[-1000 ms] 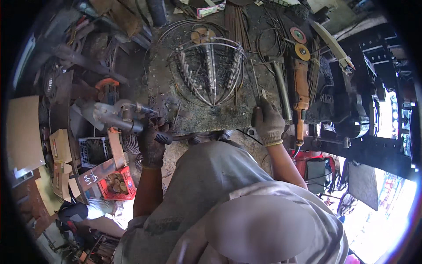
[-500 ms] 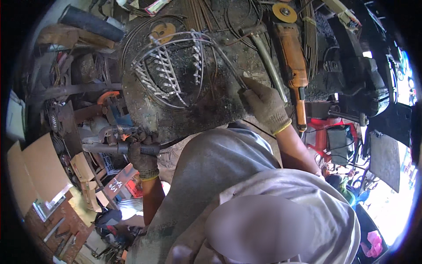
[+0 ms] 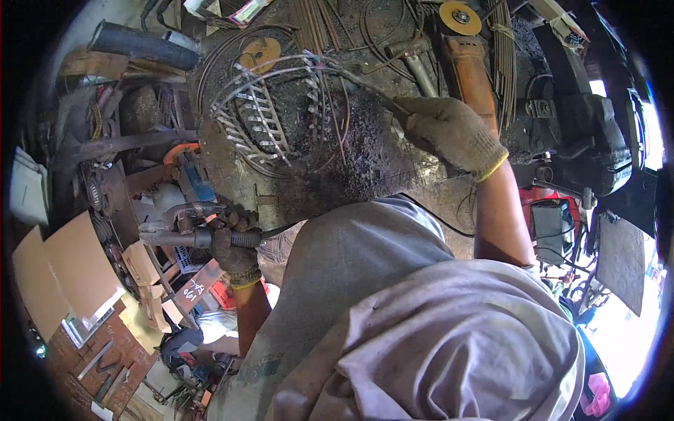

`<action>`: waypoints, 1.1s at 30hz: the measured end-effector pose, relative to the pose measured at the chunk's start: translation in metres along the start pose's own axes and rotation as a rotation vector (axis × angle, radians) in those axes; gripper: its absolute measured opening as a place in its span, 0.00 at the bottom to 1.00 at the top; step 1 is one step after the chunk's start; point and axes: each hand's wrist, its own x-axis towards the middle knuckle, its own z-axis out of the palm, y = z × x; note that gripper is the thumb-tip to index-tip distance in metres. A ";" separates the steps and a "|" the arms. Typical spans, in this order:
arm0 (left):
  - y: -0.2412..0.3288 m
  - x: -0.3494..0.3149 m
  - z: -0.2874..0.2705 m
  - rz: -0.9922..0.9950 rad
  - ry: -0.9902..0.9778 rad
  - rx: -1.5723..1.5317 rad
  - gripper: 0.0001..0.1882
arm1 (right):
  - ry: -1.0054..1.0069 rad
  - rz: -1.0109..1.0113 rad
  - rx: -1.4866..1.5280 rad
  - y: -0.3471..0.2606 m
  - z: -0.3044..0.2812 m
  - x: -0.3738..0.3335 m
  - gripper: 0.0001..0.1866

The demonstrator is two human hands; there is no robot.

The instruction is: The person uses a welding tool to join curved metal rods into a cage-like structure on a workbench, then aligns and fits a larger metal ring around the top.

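Head view, rod (image 3: 381, 96) in right hand (image 3: 456, 137), tool (image 3: 246, 240) in left (image 3: 229, 251)

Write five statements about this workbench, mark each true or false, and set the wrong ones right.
1. The left hand and right hand both wear gloves. True.
2. The right hand is empty. False: it holds a thin rod.
3. The orange grinder has a yellow disc. True.
4. The metal frame lies right of the grinder. False: the metal frame lies left of it.
5. The left hand grips a dark ridged handle. True.
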 end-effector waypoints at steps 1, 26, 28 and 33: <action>-0.001 0.000 0.002 0.003 0.017 0.001 0.20 | 0.015 -0.016 0.016 0.001 0.003 0.001 0.22; -0.001 -0.005 0.011 0.032 0.136 0.198 0.13 | 0.302 -0.092 -0.100 0.034 0.073 -0.005 0.21; 0.003 -0.003 0.009 -0.028 0.005 0.115 0.12 | 0.318 -0.089 -0.165 0.030 0.076 -0.008 0.21; 0.001 0.002 0.008 0.031 -0.014 0.182 0.10 | 0.229 -0.120 -0.292 0.017 0.046 -0.005 0.20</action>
